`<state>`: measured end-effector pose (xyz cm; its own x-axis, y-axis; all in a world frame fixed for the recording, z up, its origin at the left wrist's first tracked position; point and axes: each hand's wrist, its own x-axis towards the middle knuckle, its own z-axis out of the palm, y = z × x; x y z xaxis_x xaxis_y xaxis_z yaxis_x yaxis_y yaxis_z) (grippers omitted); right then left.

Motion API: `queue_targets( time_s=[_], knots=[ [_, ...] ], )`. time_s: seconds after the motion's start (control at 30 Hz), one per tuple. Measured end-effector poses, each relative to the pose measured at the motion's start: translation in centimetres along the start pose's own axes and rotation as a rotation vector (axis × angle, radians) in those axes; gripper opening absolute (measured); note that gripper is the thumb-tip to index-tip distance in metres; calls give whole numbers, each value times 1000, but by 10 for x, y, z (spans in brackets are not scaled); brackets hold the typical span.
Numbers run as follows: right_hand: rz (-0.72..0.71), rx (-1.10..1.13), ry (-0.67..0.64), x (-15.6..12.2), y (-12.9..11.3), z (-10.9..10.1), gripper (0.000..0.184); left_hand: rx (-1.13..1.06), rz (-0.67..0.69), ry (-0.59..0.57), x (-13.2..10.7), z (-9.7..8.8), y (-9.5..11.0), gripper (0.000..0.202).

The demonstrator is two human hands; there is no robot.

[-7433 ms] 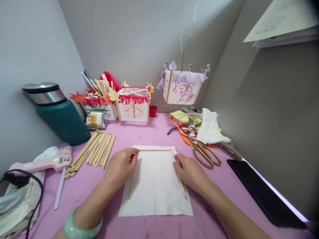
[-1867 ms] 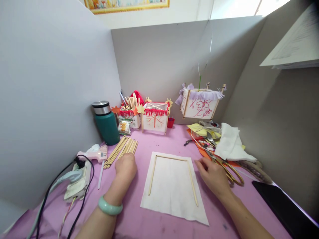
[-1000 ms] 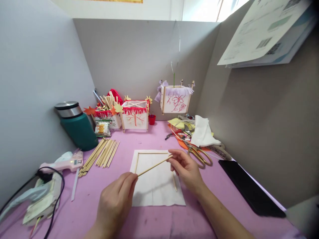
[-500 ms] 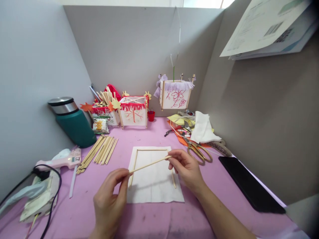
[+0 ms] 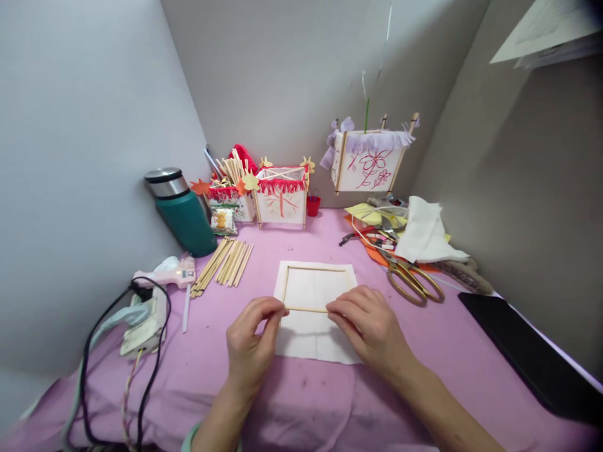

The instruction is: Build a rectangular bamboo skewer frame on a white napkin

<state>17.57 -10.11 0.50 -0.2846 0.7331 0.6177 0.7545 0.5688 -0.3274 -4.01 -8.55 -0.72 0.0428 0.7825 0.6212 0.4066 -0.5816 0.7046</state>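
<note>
Between my two hands a thin wooden stick (image 5: 306, 309) is held level, above the lower part of a white paper sheet (image 5: 301, 345). My left hand (image 5: 254, 336) pinches its left end. At the other end, my right hand (image 5: 370, 323) closes thumb and fingers on it. On the paper lie a top stick (image 5: 315, 269) and a left stick (image 5: 286, 285), meeting at a corner. The right side of that outline is mostly covered by my right hand.
Loose sticks (image 5: 230, 263) lie left of the paper, by a pink glue gun (image 5: 169, 273) with a cable and a green flask (image 5: 183, 213). Decorated box lanterns (image 5: 281, 204) stand behind; another lantern (image 5: 372, 160) hangs. Gold-handled scissors (image 5: 409, 282) and a black phone-like slab (image 5: 522, 358) lie right.
The held stick has gone from slanting to level and lower over the paper. My right hand has come down beside the left one's height. The whole view has shifted with my head.
</note>
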Motion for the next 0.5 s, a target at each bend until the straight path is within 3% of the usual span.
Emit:
queue_targets(
  time_s=[0.1,0.17,0.3,0.5],
  knots=[
    [9,-18,-33,-5,-7,3,14,-21,1,-54,-3,-1,1,11],
    [15,-23,-60,-8,-9,3,16,2,-67,-81,-6,-4,0,11],
    [21,-43,-109,-14,-9,4,17,235,-196,-94,-16,-14,-2,19],
    [28,-74,-158,-17,-8,9,17,465,-112,-232,-31,-20,-5,17]
  ],
)
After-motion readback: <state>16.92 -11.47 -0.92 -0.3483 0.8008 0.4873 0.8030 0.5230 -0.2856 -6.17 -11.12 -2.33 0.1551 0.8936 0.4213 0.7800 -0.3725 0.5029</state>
